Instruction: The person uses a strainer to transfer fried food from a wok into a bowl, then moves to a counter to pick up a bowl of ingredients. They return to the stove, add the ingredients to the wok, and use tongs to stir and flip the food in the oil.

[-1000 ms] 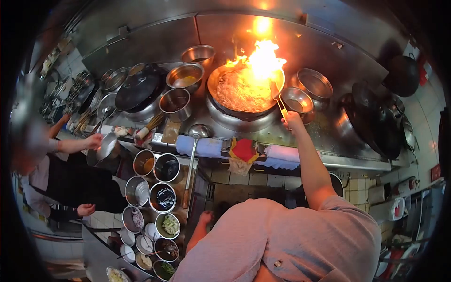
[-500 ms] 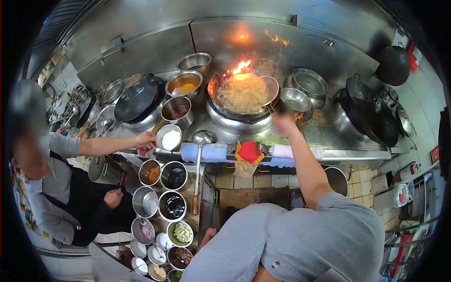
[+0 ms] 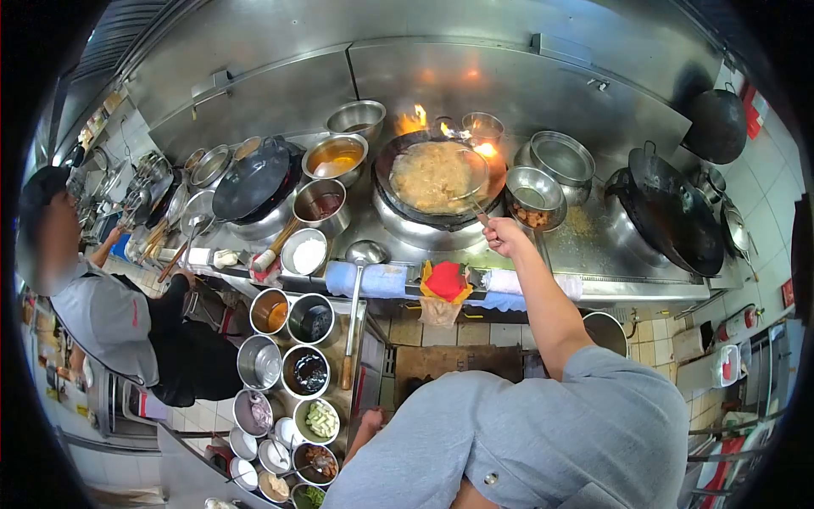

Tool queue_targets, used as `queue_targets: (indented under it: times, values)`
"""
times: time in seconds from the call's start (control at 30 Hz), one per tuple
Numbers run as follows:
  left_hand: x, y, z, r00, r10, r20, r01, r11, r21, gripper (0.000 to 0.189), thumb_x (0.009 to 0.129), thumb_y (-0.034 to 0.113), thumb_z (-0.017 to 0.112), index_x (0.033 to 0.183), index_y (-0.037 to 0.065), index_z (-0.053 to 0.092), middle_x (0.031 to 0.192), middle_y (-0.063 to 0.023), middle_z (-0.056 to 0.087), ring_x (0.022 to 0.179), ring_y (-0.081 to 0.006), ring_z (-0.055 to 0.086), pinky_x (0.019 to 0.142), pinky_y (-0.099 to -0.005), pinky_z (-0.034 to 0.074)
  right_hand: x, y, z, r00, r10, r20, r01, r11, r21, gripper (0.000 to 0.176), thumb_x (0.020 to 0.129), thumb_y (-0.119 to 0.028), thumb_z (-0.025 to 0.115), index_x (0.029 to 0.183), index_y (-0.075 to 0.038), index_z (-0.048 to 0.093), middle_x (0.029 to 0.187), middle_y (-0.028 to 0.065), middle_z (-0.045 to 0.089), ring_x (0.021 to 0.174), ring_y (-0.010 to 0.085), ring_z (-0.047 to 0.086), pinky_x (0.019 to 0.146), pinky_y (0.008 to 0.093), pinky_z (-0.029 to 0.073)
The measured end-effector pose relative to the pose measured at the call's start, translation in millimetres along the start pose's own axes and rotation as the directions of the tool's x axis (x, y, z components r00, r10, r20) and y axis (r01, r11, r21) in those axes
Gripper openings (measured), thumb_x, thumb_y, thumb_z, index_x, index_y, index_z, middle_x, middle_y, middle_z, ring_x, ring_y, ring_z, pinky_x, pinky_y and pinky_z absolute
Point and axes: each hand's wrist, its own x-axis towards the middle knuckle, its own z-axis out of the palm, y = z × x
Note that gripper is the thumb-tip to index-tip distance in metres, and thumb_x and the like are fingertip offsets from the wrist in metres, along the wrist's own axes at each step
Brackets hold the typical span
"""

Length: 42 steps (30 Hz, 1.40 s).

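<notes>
My right hand [image 3: 505, 237] is closed round the handle of a wire strainer [image 3: 468, 178], whose round head lies in the bubbling wok [image 3: 387, 164]. Pale, foaming food [image 3: 430, 176] fills the wok, and flames [image 3: 413, 120] rise behind its back rim. Low in the view, my left hand [image 3: 370, 420] is beside the edge of the side counter, near the bowl of cut green vegetables [image 3: 321, 421]. Its fingers are partly hidden, and whether it holds anything cannot be made out.
A long-handled ladle [image 3: 364, 254] lies left of a red cloth [image 3: 445, 280]. Metal bowls of sauces [image 3: 307, 371] line the side counter. Another wok [image 3: 670, 208] stands at right. A co-worker [image 3: 110, 314] stands at left, beside a black wok [image 3: 254, 182].
The strainer and my right hand have moved slightly left and down. Flames at the wok have shifted. The co-worker has withdrawn an arm from the white bowl and turned away.
</notes>
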Motion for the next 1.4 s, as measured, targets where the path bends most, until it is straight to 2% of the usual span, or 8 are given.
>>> queue_targets:
  times: [0.13, 0.43, 0.8, 0.87, 1.07, 1.2, 1.3, 1.4]
  values:
    - [-38.2, 46.4, 6.3, 0.988, -0.092, -0.126, 0.095, 0.995, 0.021, 0.022, 0.084, 0.021, 0.046, 0.100, 0.008, 0.054, 0.074, -0.0041, 0.059, 0.061, -0.0163, 0.055, 0.050, -0.0315, 0.042, -31.4, -12.5, -36.9, 0.999, -0.040, 0.014, 0.037, 0.983, 0.178, 0.010, 0.079, 0.000, 0.042, 0.083, -0.009, 0.043, 0.063, 0.0043, 0.046, 0.040, 0.0053, 0.034, 0.033, 0.0189, 0.021]
    - [-77.5, 123.9, 16.1, 0.951, -0.229, -0.205, 0.238, 0.971, 0.017, 0.022, 0.086, 0.022, 0.048, 0.101, 0.007, 0.054, 0.076, -0.0051, 0.058, 0.063, -0.0169, 0.055, 0.051, -0.0327, 0.043, -56.2, -16.6, -58.5, 0.980, -0.196, -0.035, 0.198, 0.979, 0.040, 0.010, 0.085, -0.006, 0.042, 0.093, -0.012, 0.041, 0.061, 0.0023, 0.045, 0.040, 0.0056, 0.034, 0.032, 0.0209, 0.023]
    - [-33.6, 123.3, 1.7, 0.994, -0.029, -0.104, 0.037, 0.996, 0.076, 0.014, 0.084, 0.011, 0.050, 0.091, 0.000, 0.054, 0.067, -0.0062, 0.054, 0.055, -0.0163, 0.051, 0.048, -0.0289, 0.043, -25.7, -36.6, -58.5, 0.913, -0.376, -0.157, 0.308, 0.889, -0.338, 0.016, 0.085, -0.006, 0.041, 0.099, -0.006, 0.048, 0.066, 0.0040, 0.048, 0.040, 0.0075, 0.036, 0.033, 0.0220, 0.025]
    - [-25.8, 128.0, 1.4, 0.978, -0.161, -0.130, 0.153, 0.986, -0.071, 0.014, 0.085, 0.012, 0.049, 0.092, 0.001, 0.054, 0.068, -0.0065, 0.054, 0.056, -0.0160, 0.052, 0.049, -0.0286, 0.044, -25.9, -40.6, -59.7, 0.916, -0.379, -0.133, 0.316, 0.884, -0.345, 0.014, 0.085, -0.006, 0.042, 0.096, -0.005, 0.049, 0.066, 0.0038, 0.048, 0.041, 0.0075, 0.037, 0.033, 0.0233, 0.026]
    - [-17.5, 132.8, 2.5, 0.989, -0.083, -0.125, 0.071, 0.993, -0.098, 0.016, 0.085, 0.015, 0.051, 0.093, 0.002, 0.054, 0.069, -0.0053, 0.056, 0.055, -0.0139, 0.052, 0.048, -0.0277, 0.043, -39.4, -70.8, -68.9, 0.890, -0.433, -0.143, 0.255, 0.733, -0.630, 0.031, 0.085, -0.009, 0.044, 0.115, -0.003, 0.047, 0.066, 0.0044, 0.052, 0.047, 0.0109, 0.044, 0.039, 0.0255, 0.034]
    - [-32.9, 136.1, 1.7, 0.995, -0.059, -0.075, 0.059, 0.998, -0.003, 0.017, 0.085, 0.015, 0.050, 0.095, 0.002, 0.053, 0.070, -0.0067, 0.056, 0.055, -0.0144, 0.052, 0.047, -0.0284, 0.042, -29.1, -92.9, -76.4, 0.779, -0.607, -0.154, 0.257, 0.534, -0.806, 0.035, 0.085, -0.016, 0.047, 0.118, -0.003, 0.048, 0.069, 0.0077, 0.058, 0.057, 0.0160, 0.054, 0.050, 0.0304, 0.042]
    - [-44.7, 149.2, 3.4, 0.982, -0.140, -0.125, 0.151, 0.986, 0.075, 0.016, 0.085, 0.015, 0.049, 0.094, 0.002, 0.053, 0.072, -0.0094, 0.056, 0.056, -0.0161, 0.052, 0.046, -0.0291, 0.041, 0.9, -113.6, -90.7, 0.690, -0.720, 0.071, 0.152, 0.049, -0.987, 0.031, 0.081, -0.015, 0.046, 0.105, 0.002, 0.055, 0.096, 0.0249, 0.058, 0.092, 0.0399, 0.055, 0.079, 0.0434, 0.044]
    - [-41.5, 129.8, 1.4, 0.973, -0.201, -0.114, 0.199, 0.980, -0.031, 0.018, 0.085, 0.017, 0.047, 0.097, 0.003, 0.052, 0.076, -0.0096, 0.057, 0.060, -0.0169, 0.053, 0.048, -0.0299, 0.041, 13.3, -114.5, -88.5, 0.768, -0.636, 0.076, 0.082, -0.019, -0.996, 0.029, 0.080, -0.012, 0.046, 0.104, 0.001, 0.055, 0.096, 0.0238, 0.059, 0.088, 0.0385, 0.057, 0.076, 0.0410, 0.046]
